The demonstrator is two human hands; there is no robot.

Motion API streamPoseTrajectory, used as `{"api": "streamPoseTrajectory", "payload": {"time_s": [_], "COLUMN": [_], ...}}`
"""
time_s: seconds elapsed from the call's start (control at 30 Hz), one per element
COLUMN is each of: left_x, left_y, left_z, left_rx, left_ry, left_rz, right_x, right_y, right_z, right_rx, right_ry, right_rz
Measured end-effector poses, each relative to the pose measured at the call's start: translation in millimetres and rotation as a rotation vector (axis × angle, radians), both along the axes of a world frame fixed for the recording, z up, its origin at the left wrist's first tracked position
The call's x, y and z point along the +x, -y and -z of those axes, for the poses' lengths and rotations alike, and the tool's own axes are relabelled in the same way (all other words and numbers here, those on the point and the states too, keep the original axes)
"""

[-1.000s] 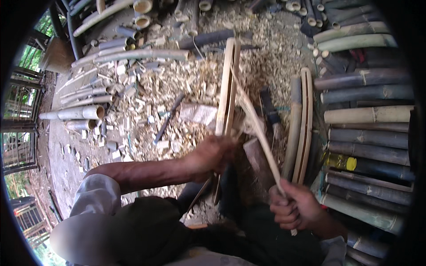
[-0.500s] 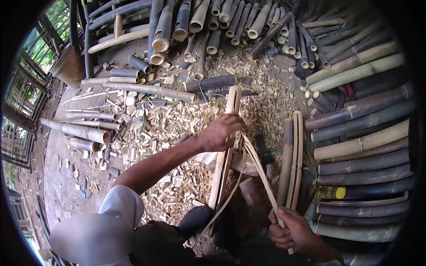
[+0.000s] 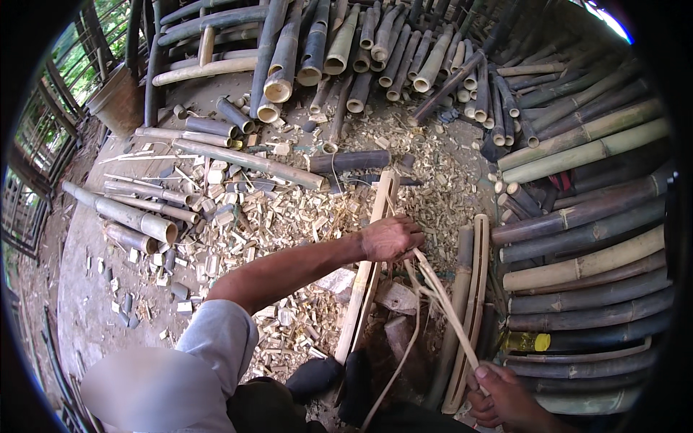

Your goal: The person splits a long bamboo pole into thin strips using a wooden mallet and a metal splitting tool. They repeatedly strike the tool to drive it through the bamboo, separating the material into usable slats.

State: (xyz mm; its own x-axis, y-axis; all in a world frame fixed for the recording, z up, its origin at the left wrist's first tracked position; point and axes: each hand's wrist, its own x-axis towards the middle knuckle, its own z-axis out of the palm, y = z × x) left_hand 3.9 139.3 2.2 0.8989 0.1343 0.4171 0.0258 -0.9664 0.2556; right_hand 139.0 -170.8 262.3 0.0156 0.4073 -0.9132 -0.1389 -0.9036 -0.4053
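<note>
Chips (image 3: 289,224) around split bamboo (image 3: 355,310)

The left hand (image 3: 393,238) hides part of the slotted pole (image 3: 356,303).

i see a bucket (image 3: 115,102) at the upper left of my feed, near a slatted fence (image 3: 29,175). cut tubes (image 3: 339,50) lie bunched along the far side, many with open ends toward me. wood chips (image 3: 278,209) litter the floor (image 3: 79,303). on the right i make out poles (image 3: 577,222) laid side by side, and a yellow-capped bottle (image 3: 525,341) lies among them.
</note>
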Motion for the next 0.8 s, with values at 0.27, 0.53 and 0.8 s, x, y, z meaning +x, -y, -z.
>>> {"api": "streamPoseTrajectory", "payload": {"time_s": [0.27,0.53,0.8], "left_x": [5,17,49], "left_y": [0,61,118], "left_z": [-6,-109,-259], "left_rx": [0.011,0.243,0.092], "left_ry": [0.021,0.261,0.086], "left_rz": [0.022,0.087,0.139], "right_x": [4,16,5], "right_y": [5,119,193], "right_z": [-6,-46,-112], "right_rx": [0.073,0.382,0.382], "right_ry": [0.04,0.491,0.524], "right_rz": [-0.029,-0.196,0.138]}}
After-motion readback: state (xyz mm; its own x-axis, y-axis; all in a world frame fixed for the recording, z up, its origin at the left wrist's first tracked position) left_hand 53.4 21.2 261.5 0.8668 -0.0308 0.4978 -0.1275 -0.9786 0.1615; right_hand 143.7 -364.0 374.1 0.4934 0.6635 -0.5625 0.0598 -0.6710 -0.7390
